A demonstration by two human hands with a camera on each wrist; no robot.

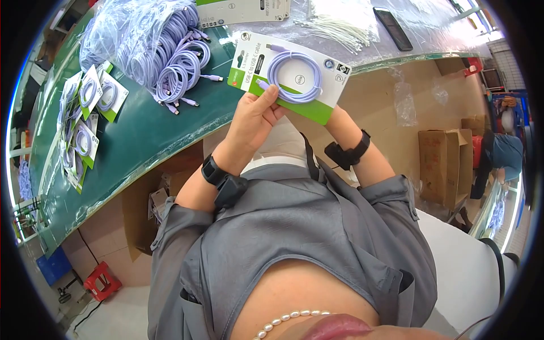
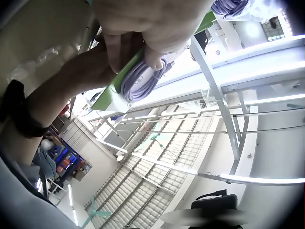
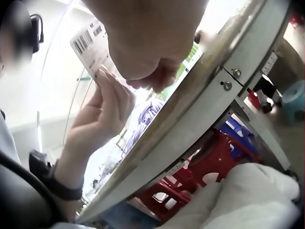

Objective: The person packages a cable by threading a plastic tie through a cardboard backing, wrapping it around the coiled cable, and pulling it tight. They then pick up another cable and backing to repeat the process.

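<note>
A white and green card [image 1: 334, 85] with a coiled lilac cable [image 1: 317, 79] on its front is held up over the table's edge. My left hand [image 1: 255, 122] grips its lower left part, thumb on the front beside the coil. My right hand [image 1: 335, 120] is behind the card's right side, its fingers hidden in the head view. In the right wrist view the right hand [image 3: 150, 47] has curled fingers at the card, and a barcode shows on the card's back [image 3: 88, 45]. The left wrist view shows the coil [image 2: 140, 83] below the left thumb.
On the green table [image 1: 147, 130] lie a heap of lilac cables [image 1: 150, 45], several carded cables [image 1: 85, 119], another card [image 1: 243, 14], white ties [image 1: 343, 28] and a phone [image 1: 392, 28]. A cardboard box [image 1: 439, 164] stands on the floor at right; a person [image 1: 506, 153] is beyond.
</note>
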